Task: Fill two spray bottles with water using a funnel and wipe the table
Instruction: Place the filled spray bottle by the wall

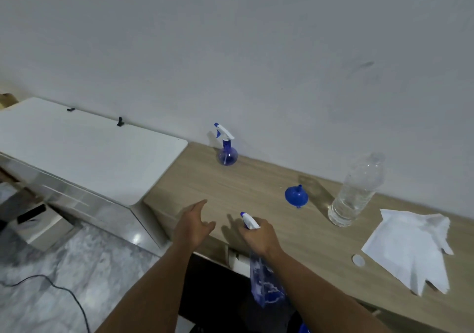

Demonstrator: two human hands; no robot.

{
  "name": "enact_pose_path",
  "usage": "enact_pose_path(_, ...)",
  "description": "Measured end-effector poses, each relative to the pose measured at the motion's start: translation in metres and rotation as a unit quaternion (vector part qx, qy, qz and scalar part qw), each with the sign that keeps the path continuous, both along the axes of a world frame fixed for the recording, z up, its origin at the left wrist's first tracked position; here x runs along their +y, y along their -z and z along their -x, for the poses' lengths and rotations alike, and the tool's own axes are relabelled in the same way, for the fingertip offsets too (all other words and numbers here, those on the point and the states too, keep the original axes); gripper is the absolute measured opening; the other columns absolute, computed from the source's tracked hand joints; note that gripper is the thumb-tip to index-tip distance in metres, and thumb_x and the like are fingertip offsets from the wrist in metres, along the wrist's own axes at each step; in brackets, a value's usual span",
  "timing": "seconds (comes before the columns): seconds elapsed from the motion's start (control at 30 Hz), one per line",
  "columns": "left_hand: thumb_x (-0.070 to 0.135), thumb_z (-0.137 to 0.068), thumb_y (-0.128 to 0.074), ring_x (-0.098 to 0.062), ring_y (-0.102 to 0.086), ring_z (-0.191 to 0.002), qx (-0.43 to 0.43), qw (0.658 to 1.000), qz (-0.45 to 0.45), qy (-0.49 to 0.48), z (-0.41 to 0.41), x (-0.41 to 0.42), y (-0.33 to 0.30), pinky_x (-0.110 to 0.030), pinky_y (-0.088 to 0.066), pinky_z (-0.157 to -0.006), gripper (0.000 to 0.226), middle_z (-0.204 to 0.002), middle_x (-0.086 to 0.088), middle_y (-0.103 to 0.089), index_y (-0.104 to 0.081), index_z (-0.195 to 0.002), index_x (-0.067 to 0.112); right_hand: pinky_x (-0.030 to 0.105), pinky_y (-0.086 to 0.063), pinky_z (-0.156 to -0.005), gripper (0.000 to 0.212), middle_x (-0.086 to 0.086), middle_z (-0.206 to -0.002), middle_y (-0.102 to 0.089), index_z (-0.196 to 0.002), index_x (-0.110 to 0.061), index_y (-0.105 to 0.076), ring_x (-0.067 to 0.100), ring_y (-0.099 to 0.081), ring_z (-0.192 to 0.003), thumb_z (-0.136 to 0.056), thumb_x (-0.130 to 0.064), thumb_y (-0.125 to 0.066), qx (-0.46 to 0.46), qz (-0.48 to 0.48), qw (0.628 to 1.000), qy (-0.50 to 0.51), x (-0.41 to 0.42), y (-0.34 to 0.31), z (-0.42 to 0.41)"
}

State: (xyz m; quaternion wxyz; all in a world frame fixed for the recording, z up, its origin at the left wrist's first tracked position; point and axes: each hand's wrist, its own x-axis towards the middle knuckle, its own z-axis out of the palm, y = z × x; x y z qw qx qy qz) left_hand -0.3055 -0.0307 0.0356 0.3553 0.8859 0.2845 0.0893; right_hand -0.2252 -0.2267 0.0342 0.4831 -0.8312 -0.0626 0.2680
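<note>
Two spray bottles are in view: the round spray bottle [227, 153] stands upright by the wall, well apart from the hands, while the second spray bottle [259, 263] is gripped around its neck by the right hand [259, 237], fingers closed, its body hanging below the table [256, 178] edge. The left hand [193, 226] is held open and empty beside it. The funnel [296, 196] lies spout-up near the uncapped water bottle [356, 191], with white tissue [410, 250] further right. Filling appears not yet begun; the spray head would likely need unscrewing by the free hand, then the funnel fetched.
</note>
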Motion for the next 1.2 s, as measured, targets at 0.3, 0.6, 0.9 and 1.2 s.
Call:
enact_pose_path(0.3,0.027,-0.073,-0.087,-0.019,-0.059,-0.118,-0.025,0.999,0.015,-0.02,-0.007,0.0,-0.003,-0.023,-0.041,-0.093,0.074,-0.126,-0.004,-0.062,-0.056,-0.14,0.021,0.03,-0.042,-0.059,0.033,-0.001,-0.056,-0.06,-0.062,-0.018,-0.057,0.016,-0.054,-0.052,-0.065,-0.051,-0.06,0.004,0.047,0.999,-0.025,0.005,-0.007,-0.011)
enact_pose_path(0.6,0.036,-0.071,-0.086,-0.015,-0.059,-0.117,-0.035,0.999,0.019,-0.03,-0.011,0.006,-0.005,-0.036,-0.05,-0.097,0.072,-0.122,0.002,-0.062,-0.059,-0.136,0.021,0.032,-0.032,-0.059,0.036,-0.006,-0.056,-0.043,-0.062,-0.021,-0.039,0.016,-0.038,-0.053,-0.078,-0.04,-0.065,-0.013,0.008,1.0,-0.011,0.017,-0.014,-0.012)
enact_pose_path(0.9,0.035,-0.072,-0.085,-0.013,-0.057,-0.117,-0.02,0.999,0.027,-0.025,-0.015,0.016,-0.006,-0.032,-0.049,-0.097,0.07,-0.122,0.004,-0.061,-0.059,-0.136,0.023,0.03,-0.045,-0.062,0.026,-0.006,-0.074,-0.065,-0.081,-0.025,-0.063,0.017,-0.062,-0.065,-0.077,-0.05,-0.065,-0.015,0.046,0.999,-0.024,0.032,-0.014,-0.02)
enact_pose_path(1.2,0.04,-0.07,-0.085,-0.001,-0.055,-0.121,0.062,0.984,0.135,0.103,-0.052,0.004,-0.026,-0.018,-0.038,-0.096,0.076,-0.136,0.016,-0.059,-0.055,-0.139,0.031,0.02,-0.043,-0.057,0.019,-0.008,-0.062,-0.064,-0.079,-0.007,-0.066,0.006,-0.055,-0.058,-0.09,-0.018,-0.078,-0.102,-0.156,0.98,0.066,0.051,-0.056,-0.067)
